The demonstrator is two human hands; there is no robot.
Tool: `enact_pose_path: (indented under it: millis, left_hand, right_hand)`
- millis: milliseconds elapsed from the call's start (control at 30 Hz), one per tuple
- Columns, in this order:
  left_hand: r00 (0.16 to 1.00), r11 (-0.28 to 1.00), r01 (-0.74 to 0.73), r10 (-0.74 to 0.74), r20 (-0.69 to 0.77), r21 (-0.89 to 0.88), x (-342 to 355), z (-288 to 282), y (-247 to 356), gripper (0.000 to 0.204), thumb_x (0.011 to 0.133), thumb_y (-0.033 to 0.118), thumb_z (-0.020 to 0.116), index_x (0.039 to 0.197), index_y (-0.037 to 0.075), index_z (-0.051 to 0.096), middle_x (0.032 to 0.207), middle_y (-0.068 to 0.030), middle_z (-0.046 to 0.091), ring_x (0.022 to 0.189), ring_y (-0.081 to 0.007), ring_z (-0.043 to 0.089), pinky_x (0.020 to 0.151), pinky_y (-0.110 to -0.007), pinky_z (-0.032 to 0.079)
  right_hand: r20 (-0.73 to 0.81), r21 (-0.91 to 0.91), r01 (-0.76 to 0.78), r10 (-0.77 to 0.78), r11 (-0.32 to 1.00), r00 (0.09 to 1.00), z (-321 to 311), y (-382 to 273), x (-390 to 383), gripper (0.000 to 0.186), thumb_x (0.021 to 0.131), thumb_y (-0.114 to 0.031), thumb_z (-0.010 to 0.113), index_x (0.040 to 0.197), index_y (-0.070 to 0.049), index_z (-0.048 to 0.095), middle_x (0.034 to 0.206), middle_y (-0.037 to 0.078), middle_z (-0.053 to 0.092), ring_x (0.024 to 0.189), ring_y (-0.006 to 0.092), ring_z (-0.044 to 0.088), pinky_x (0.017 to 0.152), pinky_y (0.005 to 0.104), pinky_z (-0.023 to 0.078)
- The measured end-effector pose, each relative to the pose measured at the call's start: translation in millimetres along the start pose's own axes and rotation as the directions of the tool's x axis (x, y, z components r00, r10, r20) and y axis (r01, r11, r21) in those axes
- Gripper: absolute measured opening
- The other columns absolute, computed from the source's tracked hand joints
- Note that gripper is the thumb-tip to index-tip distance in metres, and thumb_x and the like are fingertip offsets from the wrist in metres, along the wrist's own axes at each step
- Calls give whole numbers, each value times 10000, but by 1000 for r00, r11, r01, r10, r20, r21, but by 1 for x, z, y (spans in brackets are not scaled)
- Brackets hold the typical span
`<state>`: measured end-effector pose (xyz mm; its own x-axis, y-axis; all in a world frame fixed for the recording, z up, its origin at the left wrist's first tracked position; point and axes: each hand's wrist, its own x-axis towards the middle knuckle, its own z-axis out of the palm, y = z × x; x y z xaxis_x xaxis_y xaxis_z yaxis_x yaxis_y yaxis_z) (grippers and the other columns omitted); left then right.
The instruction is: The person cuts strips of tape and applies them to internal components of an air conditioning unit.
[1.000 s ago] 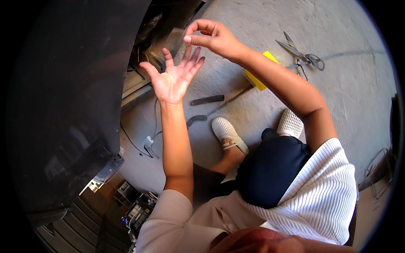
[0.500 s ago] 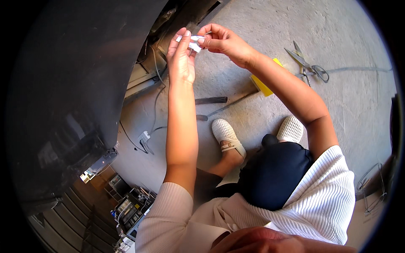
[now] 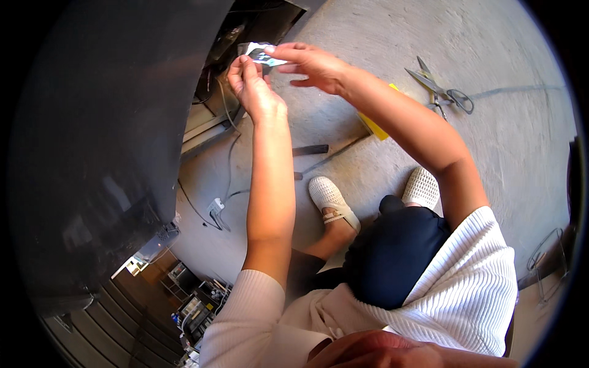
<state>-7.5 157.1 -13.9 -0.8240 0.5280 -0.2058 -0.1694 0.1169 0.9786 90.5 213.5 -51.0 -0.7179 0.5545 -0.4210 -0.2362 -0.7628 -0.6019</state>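
Note:
Between the fingers of my left hand (image 3: 256, 92) is a small shiny piece of film (image 3: 262, 55), part white, part see-through with bluish glints. My left thumb and fingertips pinch its lower left edge. My right hand (image 3: 319, 66) is at the film's right side, with its fingers stretched out and apart. Its fingertips touch or overlap the film's right edge; whether they press on it is hard to tell. Both hands are raised beside the opening under a large dark panel (image 3: 110, 135).
On the concrete floor at right lie large scissors (image 3: 438, 91) across another metal tool. A yellow flat object (image 3: 375, 127) lies partly behind my right forearm. Short black tubes (image 3: 313, 149), cables and a white plug block (image 3: 216, 206) are on the floor. Cluttered equipment (image 3: 197, 306) stands lower left.
The film has turned and opened out, showing its shiny side. My right hand has gone from a pinch to spread fingers. Both hands have shifted slightly left.

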Motion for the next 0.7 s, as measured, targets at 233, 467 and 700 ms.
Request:
enact_pose_path:
  millis: [233,467,700]
  left_hand:
    - [994,994,-86,82,73,60,-6,9,-9,370,937,244,600,1272,191,453,1197,-11,526,1098,-146,500,1025,-415,286]
    - [999,977,-50,49,11,209,4,6,-1,423,921,202,610,1319,162,472,1270,-28,509,1142,-164,490,1064,-418,270]
    - [992,994,109,-110,65,17,66,-16,-7,326,930,192,615,1243,147,535,1155,41,573,967,-95,529,919,-345,410]
  right_hand:
    - [-10,430,-17,23,903,1000,15,15,29,208,862,-294,703,954,-170,564,1004,-21,609,1027,146,551,960,425,345]
    - [-79,630,44,7,775,997,5,9,84,133,929,-208,609,863,-101,566,735,-23,603,657,75,587,691,280,555]
    - [74,682,-115,89,722,993,3,3,117,223,917,-215,601,737,-85,584,575,-50,543,458,17,480,395,139,385]
